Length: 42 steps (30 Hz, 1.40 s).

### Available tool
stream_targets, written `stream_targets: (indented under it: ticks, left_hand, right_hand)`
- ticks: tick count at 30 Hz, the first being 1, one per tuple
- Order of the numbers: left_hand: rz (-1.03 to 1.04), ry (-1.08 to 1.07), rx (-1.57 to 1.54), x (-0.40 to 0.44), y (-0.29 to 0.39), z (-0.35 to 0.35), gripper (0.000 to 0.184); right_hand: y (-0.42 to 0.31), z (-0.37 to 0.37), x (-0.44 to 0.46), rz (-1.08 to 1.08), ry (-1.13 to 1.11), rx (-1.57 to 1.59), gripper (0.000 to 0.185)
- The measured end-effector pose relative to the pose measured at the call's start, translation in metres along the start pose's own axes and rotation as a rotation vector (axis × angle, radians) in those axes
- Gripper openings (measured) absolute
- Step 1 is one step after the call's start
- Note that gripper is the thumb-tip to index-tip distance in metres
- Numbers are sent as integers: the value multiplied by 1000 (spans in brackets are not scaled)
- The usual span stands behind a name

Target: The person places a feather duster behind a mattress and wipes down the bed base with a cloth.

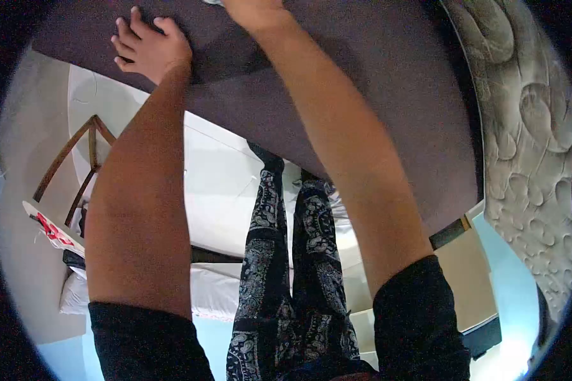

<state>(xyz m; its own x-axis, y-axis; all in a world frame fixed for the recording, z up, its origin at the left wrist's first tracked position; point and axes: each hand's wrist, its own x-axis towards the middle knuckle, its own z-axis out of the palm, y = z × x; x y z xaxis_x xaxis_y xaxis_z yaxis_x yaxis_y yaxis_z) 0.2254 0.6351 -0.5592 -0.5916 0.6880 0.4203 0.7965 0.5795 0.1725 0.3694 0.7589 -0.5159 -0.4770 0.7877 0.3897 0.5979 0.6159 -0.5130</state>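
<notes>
Head view: dark sheet [388, 76] is the biggest item, lying under both hands and running well past the right hand on its right side. Lower edge slants down to the right from below the left hand.

Relief panel [527, 140], grey with rounded embossed shapes: well right of both hands, along the sheet's right edge.

White floor [216, 184]: below the left hand, past the sheet's lower edge. Patterned trousers [257, 273], black and white, well below both hands, between the forearms.

Cream panel [467, 273]: well below and right of the right hand, beside the right sleeve [419, 311]. Left sleeve [146, 336] is straight down from the left hand, black as well.

Wooden frame [93, 143]: below and left of the left hand. Red item [52, 230] lower again, same side.

Left hand [151, 47]: back up, fingers spread over the sheet, nothing in them. Right hand [254, 11]: cropped at the top edge, fingers out of shot, can't tell the grip.

Pale item [213, 2]: smallest, mostly cropped, just left of the right hand. Can't tell if it's held.
</notes>
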Motion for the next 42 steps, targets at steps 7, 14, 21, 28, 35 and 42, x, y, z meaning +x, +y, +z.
stream_targets:
  ticks: [7,14,21,28,35,42]
  left_hand:
    - [32,-66,12,-4,-2,-4,56]
    - [204,-181,-210,-39,52,-48,50]
    - [148,-447,-176,-167,147,-95,57]
    - [150,-330,-81,-167,151,-85,56]
    - [143,-357,-71,-165,149,-90,56]
    - [137,-415,-33,-162,139,-92,60]
  right_hand:
    - [110,-168,-201,470,48,-319,66]
    - [173,-316,-389,912,216,-918,51]
    - [202,-247,-310,756,248,-779,60]
    - [61,-64,-59,259,-150,-251,34]
    - [106,-129,-98,-7,-243,64,47]
    - [206,-332,-340,672,41,-631,51]
